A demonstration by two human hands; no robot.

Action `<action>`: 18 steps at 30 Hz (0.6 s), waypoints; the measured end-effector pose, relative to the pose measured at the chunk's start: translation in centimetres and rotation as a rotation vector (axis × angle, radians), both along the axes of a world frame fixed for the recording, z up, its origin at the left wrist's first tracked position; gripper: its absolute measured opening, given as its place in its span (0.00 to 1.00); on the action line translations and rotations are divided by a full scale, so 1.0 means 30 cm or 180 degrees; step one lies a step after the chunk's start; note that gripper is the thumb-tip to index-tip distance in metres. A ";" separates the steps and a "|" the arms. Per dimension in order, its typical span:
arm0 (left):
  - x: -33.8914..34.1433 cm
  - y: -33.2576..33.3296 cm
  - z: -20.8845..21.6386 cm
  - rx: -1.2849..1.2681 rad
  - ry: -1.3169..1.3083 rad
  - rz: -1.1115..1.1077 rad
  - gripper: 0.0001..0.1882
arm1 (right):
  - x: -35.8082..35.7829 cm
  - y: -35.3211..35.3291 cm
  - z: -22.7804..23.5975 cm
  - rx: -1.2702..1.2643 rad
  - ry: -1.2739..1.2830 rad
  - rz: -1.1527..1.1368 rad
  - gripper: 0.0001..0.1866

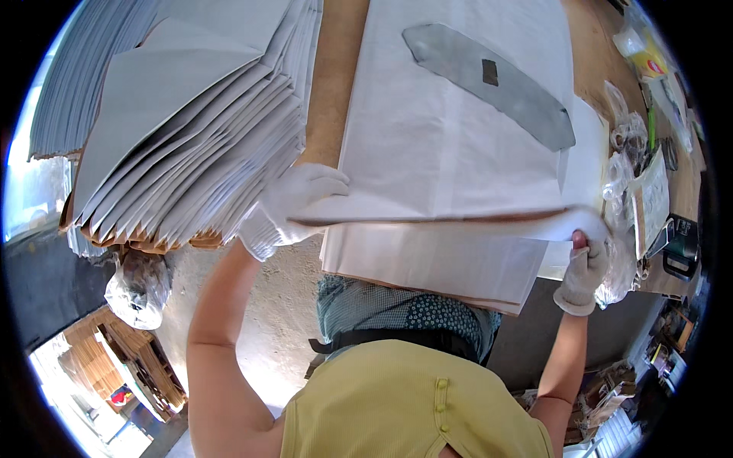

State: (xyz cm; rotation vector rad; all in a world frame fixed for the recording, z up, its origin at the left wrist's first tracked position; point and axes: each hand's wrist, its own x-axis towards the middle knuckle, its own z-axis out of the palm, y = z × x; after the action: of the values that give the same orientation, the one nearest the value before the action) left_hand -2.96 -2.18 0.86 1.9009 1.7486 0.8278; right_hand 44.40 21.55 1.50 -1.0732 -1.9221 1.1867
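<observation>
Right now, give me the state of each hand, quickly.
Left hand: at the left end of the white paper's raised edge; whether it grips cannot be told.
Right hand: closed, holding the right end, thumb on top.

A stack of paper sheets (pixel 427 145) is laid across the middle of the tabletop (pixel 330 84), with a flat plate (pixel 527 107) placed on its far part. To its left, a paper pile (pixel 198 137) is set; to its right, plastic bags (pixel 620 179) are gathered. The near edge is flanked by the left hand (pixel 298 200) and right hand (pixel 586 267).
</observation>
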 end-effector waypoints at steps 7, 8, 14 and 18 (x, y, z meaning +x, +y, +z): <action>0.194 0.111 -0.035 0.0016 -0.0603 0.2428 0.17 | -0.206 0.057 -0.063 0.0079 -0.0155 -0.1191 0.16; 0.189 0.114 -0.050 0.0190 -0.0249 0.2360 0.17 | -0.213 0.069 -0.082 0.0247 -0.0492 -0.1147 0.15; 0.189 0.144 -0.094 -0.0107 0.0796 0.2171 0.15 | -0.268 0.094 -0.133 0.0924 -0.1863 -0.0745 0.12; 0.192 0.192 -0.125 0.0371 0.2010 0.2314 0.07 | -0.294 0.103 -0.101 0.0770 -0.1912 -0.0674 0.13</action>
State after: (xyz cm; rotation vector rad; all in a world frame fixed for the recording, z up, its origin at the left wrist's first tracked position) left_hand 2.79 3.57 -2.89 1.6937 2.9304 0.5753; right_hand 35.57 24.64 -1.52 -1.5708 -2.2400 0.5246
